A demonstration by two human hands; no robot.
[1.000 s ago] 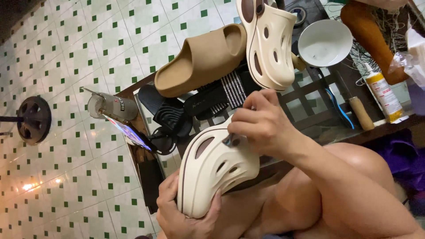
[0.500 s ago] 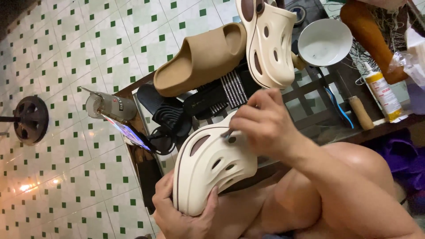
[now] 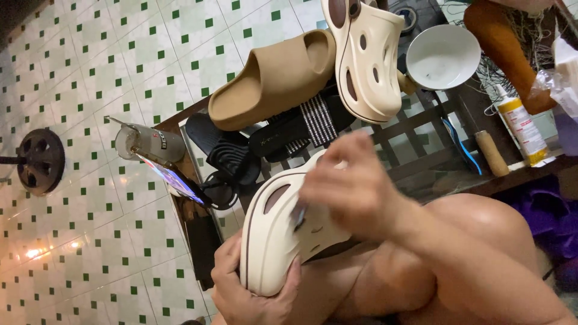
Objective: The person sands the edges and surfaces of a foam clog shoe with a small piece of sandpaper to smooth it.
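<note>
My left hand [image 3: 250, 295] grips the heel end of a cream foam clog [image 3: 274, 241] with oval holes and a brown insole, holding it over my bare knee [image 3: 481, 235]. Blurred with motion, my right hand [image 3: 355, 192] lies over the clog's upper, fingers pinched on a small dark tool [image 3: 298, 215] that touches the clog. The clog's toe end is hidden behind this hand.
On the dark slatted table [image 3: 421, 120] lie a tan slide sandal [image 3: 271, 78], a second cream clog [image 3: 367, 60], black sandals [image 3: 289, 132], a white bowl [image 3: 442, 57], a wooden-handled tool [image 3: 490, 150] and a lit phone [image 3: 174, 180]. A round black base [image 3: 39, 159] sits on the green-dotted tile floor.
My right hand has slid down and left across the clog's upper and is now blurred. The clog and my left hand have dropped slightly toward the lower left.
</note>
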